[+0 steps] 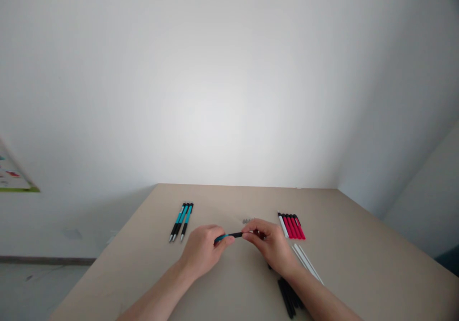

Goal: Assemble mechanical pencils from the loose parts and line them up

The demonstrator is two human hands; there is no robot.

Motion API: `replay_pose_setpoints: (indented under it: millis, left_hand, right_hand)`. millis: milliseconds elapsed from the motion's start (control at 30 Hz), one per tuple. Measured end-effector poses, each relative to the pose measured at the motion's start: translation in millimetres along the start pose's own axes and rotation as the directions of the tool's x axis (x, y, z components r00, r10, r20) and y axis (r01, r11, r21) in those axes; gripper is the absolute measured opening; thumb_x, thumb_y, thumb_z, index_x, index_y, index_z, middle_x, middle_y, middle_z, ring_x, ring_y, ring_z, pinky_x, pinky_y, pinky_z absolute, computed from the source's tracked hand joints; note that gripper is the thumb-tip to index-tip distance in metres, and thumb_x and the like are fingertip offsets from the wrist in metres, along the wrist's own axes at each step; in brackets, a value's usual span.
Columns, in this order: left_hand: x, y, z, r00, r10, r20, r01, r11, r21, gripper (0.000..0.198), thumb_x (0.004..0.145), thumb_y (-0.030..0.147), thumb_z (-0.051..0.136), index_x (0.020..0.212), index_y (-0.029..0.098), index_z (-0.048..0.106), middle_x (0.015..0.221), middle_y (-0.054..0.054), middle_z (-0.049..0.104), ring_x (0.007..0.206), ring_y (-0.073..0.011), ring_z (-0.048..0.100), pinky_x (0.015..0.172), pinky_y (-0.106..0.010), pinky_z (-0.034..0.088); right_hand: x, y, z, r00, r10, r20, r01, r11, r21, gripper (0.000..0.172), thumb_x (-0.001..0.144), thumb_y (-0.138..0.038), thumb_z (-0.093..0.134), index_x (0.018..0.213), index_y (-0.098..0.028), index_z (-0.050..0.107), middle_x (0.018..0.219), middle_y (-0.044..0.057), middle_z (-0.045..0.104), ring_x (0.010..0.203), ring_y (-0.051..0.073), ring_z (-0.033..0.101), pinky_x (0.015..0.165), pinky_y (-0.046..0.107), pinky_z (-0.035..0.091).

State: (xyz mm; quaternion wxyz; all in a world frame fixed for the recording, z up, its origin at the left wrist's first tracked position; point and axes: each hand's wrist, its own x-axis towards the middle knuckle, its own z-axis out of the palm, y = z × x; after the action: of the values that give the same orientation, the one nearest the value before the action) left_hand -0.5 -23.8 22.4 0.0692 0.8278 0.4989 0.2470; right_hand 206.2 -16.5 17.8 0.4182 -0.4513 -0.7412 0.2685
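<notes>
Left of your grip: three teal pens (181, 221) lie well apart on the table (358, 249); bare tabletop between gives you room.
Right of your grip: red pens (293, 226) in a row, near your right hand (272, 247).
Beyond your grip: small grey bits (246, 220) lie near.
Under your right forearm: white tubes (304, 259) and black pen parts (289, 297) block your way.

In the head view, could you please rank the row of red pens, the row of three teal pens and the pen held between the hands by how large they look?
1. Row of red pens and row of three teal pens: too alike to rank.
2. Held pen, mostly hidden by the left hand and right hand.
</notes>
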Motion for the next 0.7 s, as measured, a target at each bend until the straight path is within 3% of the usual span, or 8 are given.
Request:
replay_pose_setpoints:
  millis: [233,333,500,700]
  left_hand:
    - [0.1,-0.6,2.4,1.0,-0.016,-0.008,0.016,1.0,0.004,0.04,0.091,0.04,0.049,0.058,0.018,0.048,0.057,0.002,0.053,0.054,-0.0123,0.047,0.054,-0.026,0.023]
    - [0.0,-2.4,3.8,0.999,-0.03,-0.024,0.03,1.0,-0.001,0.04,0.092,0.04,0.047,0.059,0.018,0.049,0.058,0.002,0.053,0.054,-0.0123,0.047,0.054,-0.025,0.024]
    - [-0.4,-3.7,4.2,0.999,-0.035,-0.039,0.035,0.999,0.0,0.039,0.092,0.04,0.046,0.06,0.019,0.049,0.058,0.001,0.053,0.054,-0.0123,0.046,0.054,-0.025,0.024]
    - [-0.6,-1.1,2.3,0.999,-0.036,-0.024,0.037,0.999,0.005,0.041,0.092,0.041,0.048,0.058,0.018,0.047,0.057,0.002,0.052,0.054,-0.0122,0.046,0.054,-0.025,0.023]
  right_hand:
    - [-2.1,-3.4,-0.5,0.998,-0.054,0.027,0.056,0.997,-0.051,0.008,0.082,-0.025,0.062,0.083,-0.021,0.068,0.07,0.0,0.061,0.059,0.012,0.047,0.056,0.024,0.038]
    - [-3.6,-2.0,-1.6,0.998,-0.051,0.037,0.052,0.998,-0.032,0.015,0.082,-0.021,0.06,0.095,-0.022,0.066,0.079,0.001,0.065,0.061,0.012,0.049,0.057,0.023,0.04]
    - [-3.9,-0.7,-3.1,0.998,-0.049,0.03,0.05,0.999,-0.014,0.018,0.083,-0.021,0.056,0.1,-0.021,0.063,0.083,0.002,0.067,0.061,0.012,0.05,0.055,0.023,0.042]
    - [-2.6,-4.7,-5.0,0.995,-0.088,0.043,0.092,0.992,-0.092,0.012,0.086,-0.026,0.055,0.088,-0.02,0.066,0.074,0.001,0.062,0.06,0.012,0.05,0.056,0.023,0.04]
